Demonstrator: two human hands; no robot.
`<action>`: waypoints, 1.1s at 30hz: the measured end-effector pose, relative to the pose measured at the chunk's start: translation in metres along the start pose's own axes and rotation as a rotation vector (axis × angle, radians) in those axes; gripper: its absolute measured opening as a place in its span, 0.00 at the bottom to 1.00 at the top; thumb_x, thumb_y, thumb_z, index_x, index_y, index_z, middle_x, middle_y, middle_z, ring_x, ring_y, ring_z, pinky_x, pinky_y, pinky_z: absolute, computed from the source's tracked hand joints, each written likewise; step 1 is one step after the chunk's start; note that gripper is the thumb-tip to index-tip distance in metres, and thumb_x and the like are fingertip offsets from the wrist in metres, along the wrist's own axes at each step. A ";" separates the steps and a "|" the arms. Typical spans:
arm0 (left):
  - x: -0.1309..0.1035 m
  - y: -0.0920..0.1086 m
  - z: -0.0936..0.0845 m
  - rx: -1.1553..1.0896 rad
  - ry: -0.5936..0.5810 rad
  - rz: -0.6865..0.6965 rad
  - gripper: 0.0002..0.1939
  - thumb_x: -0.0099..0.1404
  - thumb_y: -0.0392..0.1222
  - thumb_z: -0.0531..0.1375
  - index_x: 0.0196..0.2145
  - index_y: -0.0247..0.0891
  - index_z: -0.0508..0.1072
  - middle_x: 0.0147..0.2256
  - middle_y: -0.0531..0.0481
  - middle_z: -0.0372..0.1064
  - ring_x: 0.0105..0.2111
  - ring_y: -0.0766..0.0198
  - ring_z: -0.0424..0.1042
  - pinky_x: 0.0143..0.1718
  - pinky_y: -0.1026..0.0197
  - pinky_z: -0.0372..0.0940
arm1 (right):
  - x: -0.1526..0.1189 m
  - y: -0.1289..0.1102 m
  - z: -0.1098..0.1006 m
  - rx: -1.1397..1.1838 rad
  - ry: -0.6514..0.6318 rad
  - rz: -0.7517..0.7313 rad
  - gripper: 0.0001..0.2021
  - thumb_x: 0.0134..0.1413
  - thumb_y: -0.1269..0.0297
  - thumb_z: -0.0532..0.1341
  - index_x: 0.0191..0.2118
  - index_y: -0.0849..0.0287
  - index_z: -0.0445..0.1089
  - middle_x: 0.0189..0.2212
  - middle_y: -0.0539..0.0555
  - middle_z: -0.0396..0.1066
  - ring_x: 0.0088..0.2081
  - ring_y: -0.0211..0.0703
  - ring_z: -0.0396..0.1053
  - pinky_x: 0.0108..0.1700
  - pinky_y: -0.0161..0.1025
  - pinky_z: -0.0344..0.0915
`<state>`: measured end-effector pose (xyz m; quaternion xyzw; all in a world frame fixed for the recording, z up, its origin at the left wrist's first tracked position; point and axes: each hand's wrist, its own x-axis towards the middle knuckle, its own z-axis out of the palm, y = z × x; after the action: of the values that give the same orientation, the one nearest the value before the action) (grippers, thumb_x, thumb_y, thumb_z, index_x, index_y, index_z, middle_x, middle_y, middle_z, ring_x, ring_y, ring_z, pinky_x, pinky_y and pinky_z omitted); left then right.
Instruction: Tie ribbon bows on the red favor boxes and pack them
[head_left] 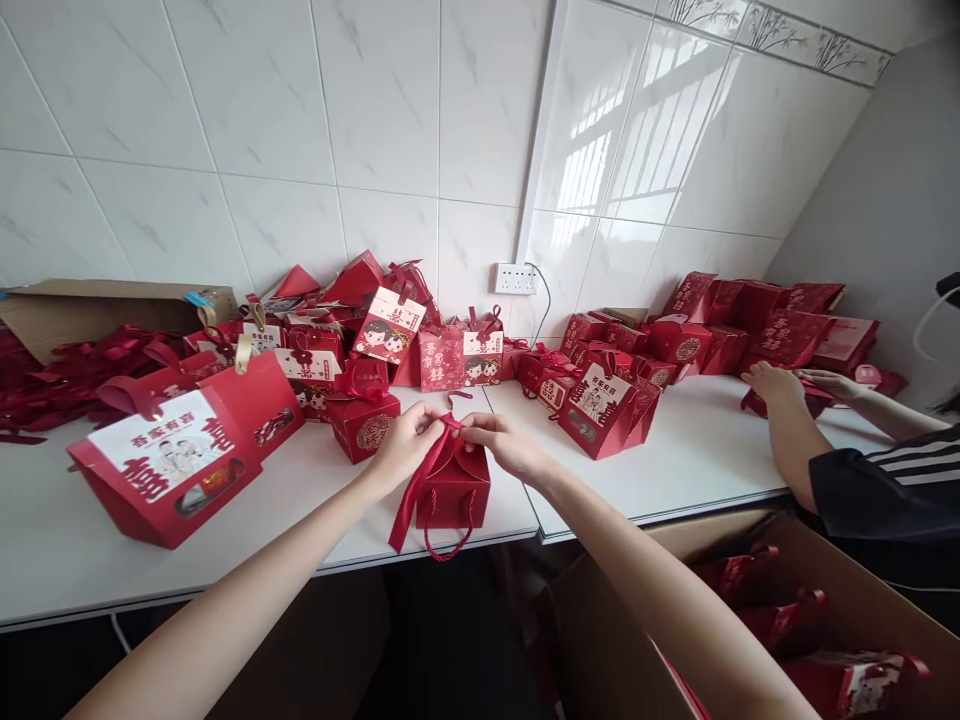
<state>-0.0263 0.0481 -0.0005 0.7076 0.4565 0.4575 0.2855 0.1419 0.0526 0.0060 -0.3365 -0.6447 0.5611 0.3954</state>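
Carton: open brown carton [847,590] lies nearest, low right under the table edge, with red boxes inside.
Table: white table [60,540] runs the full width against a tiled wall.
Pile: heap of red gift boxes [330,340] along the back; one large box [169,465] lies tilted at the left.
Co-worker: another person's hand [772,385] rests on the table at the far right, well apart from the box in hand.
Box: small red box [454,480] stands upright at the table's near edge, cord handle hanging over the front.
Ribbon: red ribbon [416,480] trails down the box's left side.
Left hand: left hand [405,440] has its fingers pinched together on the ribbon at the box top.
Right hand: right hand [506,445] is pinched on the ribbon too, fingertips nearly meeting the left.
Doing it well: probably best to keep both ends taut, loops even, knot centred over the flaps, and the box flat on the table.
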 end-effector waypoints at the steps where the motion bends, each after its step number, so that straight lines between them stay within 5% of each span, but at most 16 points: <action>1: 0.000 0.000 -0.001 -0.009 -0.024 0.007 0.08 0.58 0.46 0.52 0.30 0.38 0.65 0.29 0.50 0.71 0.31 0.61 0.72 0.32 0.61 0.65 | 0.000 0.000 0.000 -0.008 0.008 -0.010 0.14 0.41 0.54 0.64 0.21 0.60 0.66 0.18 0.47 0.65 0.25 0.35 0.59 0.34 0.36 0.54; 7: -0.001 0.000 -0.010 -0.010 -0.114 -0.011 0.09 0.55 0.44 0.59 0.34 0.39 0.69 0.31 0.50 0.72 0.32 0.61 0.72 0.34 0.60 0.65 | 0.000 -0.010 0.000 0.005 0.070 -0.137 0.11 0.45 0.57 0.62 0.24 0.60 0.66 0.22 0.47 0.67 0.30 0.37 0.62 0.40 0.38 0.56; 18: 0.008 0.007 -0.017 -0.389 0.086 -0.152 0.11 0.51 0.44 0.60 0.30 0.35 0.68 0.25 0.55 0.64 0.22 0.70 0.63 0.25 0.66 0.60 | -0.002 -0.019 -0.007 0.358 -0.061 -0.146 0.12 0.42 0.57 0.66 0.25 0.59 0.67 0.20 0.48 0.66 0.26 0.35 0.63 0.35 0.36 0.59; 25: 0.012 0.022 -0.034 -0.653 0.103 -0.177 0.13 0.50 0.45 0.64 0.27 0.35 0.66 0.26 0.55 0.64 0.21 0.75 0.61 0.25 0.68 0.59 | -0.006 -0.031 -0.018 0.503 -0.037 -0.210 0.10 0.43 0.59 0.67 0.27 0.57 0.67 0.23 0.47 0.66 0.28 0.35 0.66 0.39 0.39 0.64; 33: 0.013 0.036 -0.059 -0.813 0.227 -0.107 0.13 0.48 0.41 0.67 0.27 0.36 0.67 0.23 0.57 0.62 0.22 0.74 0.59 0.25 0.69 0.59 | -0.016 -0.039 -0.038 0.359 0.129 -0.300 0.11 0.43 0.57 0.67 0.27 0.57 0.68 0.27 0.48 0.68 0.30 0.37 0.67 0.40 0.42 0.66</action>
<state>-0.0642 0.0440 0.0586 0.4579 0.3035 0.6598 0.5127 0.1837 0.0504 0.0448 -0.1965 -0.5507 0.5791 0.5681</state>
